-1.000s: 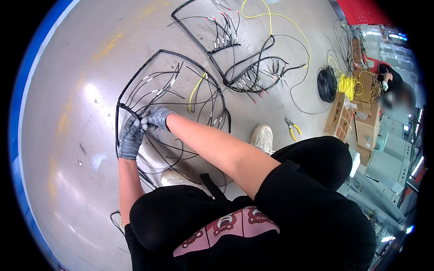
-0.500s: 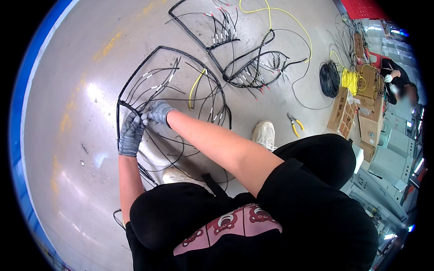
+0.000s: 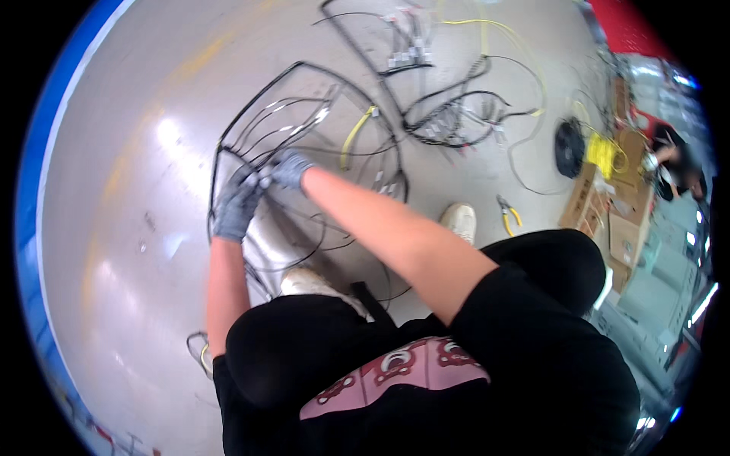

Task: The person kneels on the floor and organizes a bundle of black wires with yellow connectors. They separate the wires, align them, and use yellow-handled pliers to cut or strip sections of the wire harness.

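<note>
Both my hands wear grey knitted gloves and meet on a black wire harness spread over the floor. My left hand is closed round the harness where thin black wires branch off its left side. Right beside it, my right hand pinches the same bunch of wires, its fingertips close to the left ones. Motion blur hides exactly which wires each hand grips. Branch wires with white labels fan out beyond my hands. A short yellow strip lies inside the harness loop.
A second black harness lies farther off, with a yellow cable. Yellow-handled pliers rest right of my shoe. Black and yellow cable coils stand near cardboard boxes. Another person is at far right.
The whole view has shifted and blurred, so the harnesses, pliers and coils appear farther right. My hands keep together on the same branching point of the harness.
</note>
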A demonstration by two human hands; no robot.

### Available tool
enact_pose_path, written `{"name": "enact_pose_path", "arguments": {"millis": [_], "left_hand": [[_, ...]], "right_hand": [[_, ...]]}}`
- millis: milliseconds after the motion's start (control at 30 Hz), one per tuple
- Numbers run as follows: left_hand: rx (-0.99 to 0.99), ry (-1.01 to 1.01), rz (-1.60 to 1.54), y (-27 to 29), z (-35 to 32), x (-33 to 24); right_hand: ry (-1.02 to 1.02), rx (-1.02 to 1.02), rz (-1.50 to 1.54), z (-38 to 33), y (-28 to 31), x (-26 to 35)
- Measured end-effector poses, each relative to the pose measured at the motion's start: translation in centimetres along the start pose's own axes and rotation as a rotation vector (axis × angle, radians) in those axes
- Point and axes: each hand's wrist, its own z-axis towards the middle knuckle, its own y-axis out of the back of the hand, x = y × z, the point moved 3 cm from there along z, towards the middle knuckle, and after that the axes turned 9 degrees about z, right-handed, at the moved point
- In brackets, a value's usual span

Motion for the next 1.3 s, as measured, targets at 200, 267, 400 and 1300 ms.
{"name": "enact_pose_path", "arguments": {"millis": [200,267,400,1300], "left_hand": [[0.09,-0.005,0.254,0.6,0.6,-0.9],[0.128,-0.032,0.283,1.1,1.1,-0.6],[0.077,-0.033,0.42,1.4,1.0,-0.6],[-0.105,-0.001,0.237,6.7,9.9,-2.1]], "right_hand": [[0.216,-0.061,-0.046,-3.1,1.9,1.0],[0.141,-0.072,-0.022,-3.0,2.3,-0.8],[0.1,0.182,-0.041,-4.3,1.2,-1.6],[-0.319,0.611,-0.309,-12.1,9.1,-4.4]]}}
